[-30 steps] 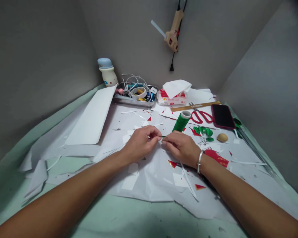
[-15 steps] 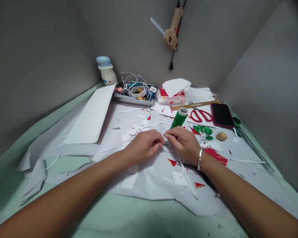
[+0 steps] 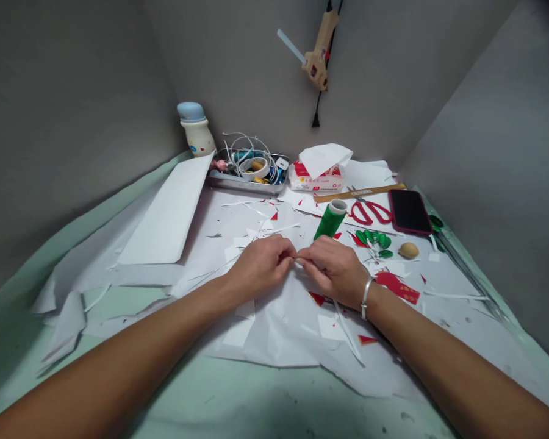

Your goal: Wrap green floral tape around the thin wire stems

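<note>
My left hand (image 3: 260, 265) and my right hand (image 3: 333, 271) meet at the fingertips above a sheet of white paper (image 3: 274, 329). Both pinch a thin green stem (image 3: 297, 258), which is almost wholly hidden by my fingers. Just beyond my right hand stands a spool of green thread (image 3: 330, 221). A small cluster of green foil leaves (image 3: 374, 242) lies to its right. Red paper scraps (image 3: 396, 288) lie near my right wrist, which wears a silver bangle (image 3: 365, 299).
Red-handled scissors (image 3: 370, 213), a wooden ruler (image 3: 359, 193) and a phone (image 3: 409, 212) lie at the back right. Behind them are a tissue packet (image 3: 318, 177) and a metal tray (image 3: 242, 182) of cables and tape. A white board (image 3: 165, 213) lies left; paper scraps litter the surface.
My hands have drawn closer together, and their fingertips now meet. The green stem, visible between them a second ago, is now nearly hidden. My right hand sits slightly lower.
</note>
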{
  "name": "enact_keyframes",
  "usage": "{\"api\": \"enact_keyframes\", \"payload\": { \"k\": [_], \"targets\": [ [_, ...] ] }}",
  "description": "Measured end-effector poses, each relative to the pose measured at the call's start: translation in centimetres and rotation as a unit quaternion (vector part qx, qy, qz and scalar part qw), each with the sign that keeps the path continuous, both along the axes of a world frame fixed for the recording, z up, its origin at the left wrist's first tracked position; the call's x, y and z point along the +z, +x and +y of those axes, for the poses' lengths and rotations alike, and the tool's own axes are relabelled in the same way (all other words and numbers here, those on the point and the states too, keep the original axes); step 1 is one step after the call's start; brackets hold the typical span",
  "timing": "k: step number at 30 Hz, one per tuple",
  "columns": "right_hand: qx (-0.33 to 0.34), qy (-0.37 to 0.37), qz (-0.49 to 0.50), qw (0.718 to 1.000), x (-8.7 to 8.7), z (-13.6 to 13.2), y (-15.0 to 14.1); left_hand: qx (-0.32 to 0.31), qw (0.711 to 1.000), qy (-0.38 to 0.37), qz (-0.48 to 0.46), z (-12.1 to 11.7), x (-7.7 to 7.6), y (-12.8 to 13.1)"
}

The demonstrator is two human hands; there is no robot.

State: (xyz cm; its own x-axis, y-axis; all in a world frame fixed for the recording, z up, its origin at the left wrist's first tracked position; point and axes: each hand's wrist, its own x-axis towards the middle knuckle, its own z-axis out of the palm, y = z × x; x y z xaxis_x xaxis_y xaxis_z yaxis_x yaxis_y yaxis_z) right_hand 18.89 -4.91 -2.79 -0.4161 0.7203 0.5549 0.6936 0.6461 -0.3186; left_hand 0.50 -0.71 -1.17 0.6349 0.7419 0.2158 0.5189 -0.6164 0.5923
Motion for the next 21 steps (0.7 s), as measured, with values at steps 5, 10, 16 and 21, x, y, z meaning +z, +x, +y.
{"api": "enact_keyframes", "payload": {
  "k": [5,10,16,21],
  "targets": [
    [-0.047,-0.047,0.092,0.994,-0.4,0.8,0.6,-0.048,0.999,-0.015,-0.007,-0.3,0.1,0.0],
    [-0.057,-0.087,0.090,0.991,-0.8,1.1,0.7,-0.017,0.994,-0.074,-0.077,-0.3,0.6,0.0],
    [0.003,-0.065,-0.033,0.997,-0.4,0.1,-0.1,0.056,0.994,-0.046,-0.083,0.1,0.5,0.0],
    [0.007,0.010,-0.022,1.000,-0.1,-0.1,-0.1,0.029,1.000,-0.002,-0.008,0.1,0.0,0.0]
  ]
}}
